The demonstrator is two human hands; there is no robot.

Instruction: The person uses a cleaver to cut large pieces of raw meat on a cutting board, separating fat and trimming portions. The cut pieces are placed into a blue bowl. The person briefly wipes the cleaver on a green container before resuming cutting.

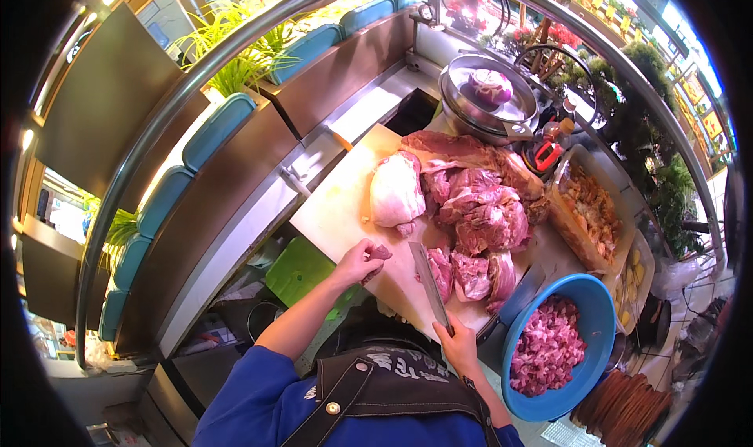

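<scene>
My left hand (360, 263) pinches a small strip of raw meat (381, 252) above the near left part of a white cutting board (329, 209). In my right hand (457, 344) is the handle of a cleaver (431, 288), its blade upright and pointing away over the board. Just right of the blade lie several cut pieces of raw meat (470, 275). Behind them sits a heap of larger red chunks (485, 206). A pale, fat-covered piece (397, 189) rests to their left, and a long slab (453, 147) lies along the far side.
A blue basin (606, 353) of diced meat (547, 347) stands at right, beside another knife blade (523, 291). Metal bowls (450, 103) hold a cut red onion (492, 87). Farther right is a tub of orange-coated food (588, 217). A steel rail (162, 94) curves around the station.
</scene>
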